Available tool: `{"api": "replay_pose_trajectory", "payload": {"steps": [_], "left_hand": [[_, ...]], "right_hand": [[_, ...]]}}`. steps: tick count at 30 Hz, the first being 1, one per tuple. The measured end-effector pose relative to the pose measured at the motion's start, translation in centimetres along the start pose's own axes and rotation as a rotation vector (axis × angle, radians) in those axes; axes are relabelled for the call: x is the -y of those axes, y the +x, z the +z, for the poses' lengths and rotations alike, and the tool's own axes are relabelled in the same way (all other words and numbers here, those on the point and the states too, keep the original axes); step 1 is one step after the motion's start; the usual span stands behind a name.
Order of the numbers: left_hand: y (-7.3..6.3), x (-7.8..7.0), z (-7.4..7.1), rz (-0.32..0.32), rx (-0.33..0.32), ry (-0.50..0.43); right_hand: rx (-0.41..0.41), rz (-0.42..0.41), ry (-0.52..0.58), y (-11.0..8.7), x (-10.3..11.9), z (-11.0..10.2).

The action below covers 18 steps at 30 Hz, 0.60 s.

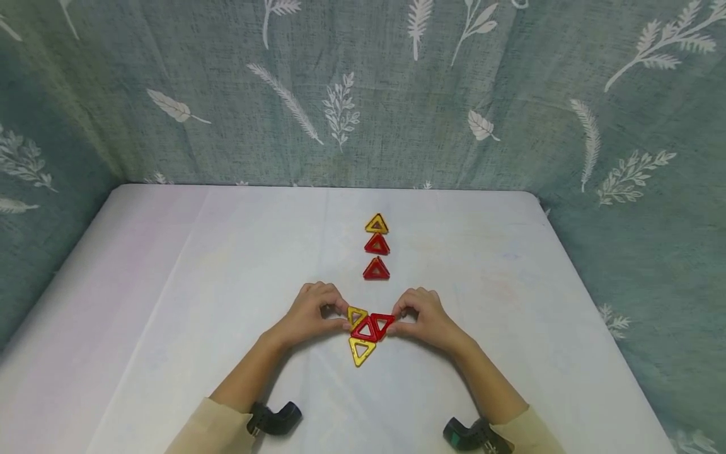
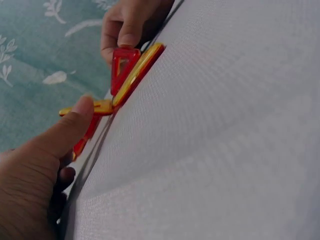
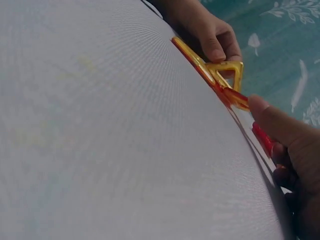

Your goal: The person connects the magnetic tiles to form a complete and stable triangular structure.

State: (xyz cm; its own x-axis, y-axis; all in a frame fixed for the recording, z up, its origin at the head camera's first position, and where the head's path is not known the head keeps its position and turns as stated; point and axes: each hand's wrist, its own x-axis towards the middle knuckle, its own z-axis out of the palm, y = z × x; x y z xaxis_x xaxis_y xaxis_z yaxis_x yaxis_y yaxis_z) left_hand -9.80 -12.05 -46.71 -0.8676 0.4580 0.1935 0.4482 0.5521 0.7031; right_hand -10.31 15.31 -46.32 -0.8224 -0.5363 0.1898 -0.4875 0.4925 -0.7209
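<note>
Four-piece wording aside, a flat group of magnetic triangle tiles lies in front of me, joined along their edges. My left hand (image 1: 314, 315) pinches the yellow triangle tile (image 1: 358, 309) at the group's left. At its right, the red triangle tile (image 1: 383, 316) is pinched between thumb and finger of my right hand (image 1: 425, 318). Between them sits a middle red triangle tile (image 1: 364, 339), with a lower yellow triangle tile (image 1: 354, 350) along its near edge. Both wrist views show the held yellow tile (image 3: 239, 75) and held red tile (image 2: 116, 70) tilted up from the table.
Beyond the hands, a yellow triangle (image 1: 377, 231) and two red triangles, the farther (image 1: 371, 249) and the nearer (image 1: 368, 275), form a column on the white-covered table (image 1: 227, 265). A leaf-patterned green curtain (image 1: 386, 139) hangs behind and beside it.
</note>
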Motion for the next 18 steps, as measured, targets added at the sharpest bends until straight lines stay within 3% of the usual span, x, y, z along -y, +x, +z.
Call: {"api": "replay_pose_trajectory", "payload": {"steps": [10,18], "left_hand": [[-0.5,-0.5,0.1,0.035,0.011,-0.021],[-0.4,-0.3,0.2,0.153,-0.010,-0.030]], "right_hand": [[0.025,-0.021,0.119,0.1,1.2,0.5],[-0.026,-0.121,0.109,0.5,2.2,1.4]]}}
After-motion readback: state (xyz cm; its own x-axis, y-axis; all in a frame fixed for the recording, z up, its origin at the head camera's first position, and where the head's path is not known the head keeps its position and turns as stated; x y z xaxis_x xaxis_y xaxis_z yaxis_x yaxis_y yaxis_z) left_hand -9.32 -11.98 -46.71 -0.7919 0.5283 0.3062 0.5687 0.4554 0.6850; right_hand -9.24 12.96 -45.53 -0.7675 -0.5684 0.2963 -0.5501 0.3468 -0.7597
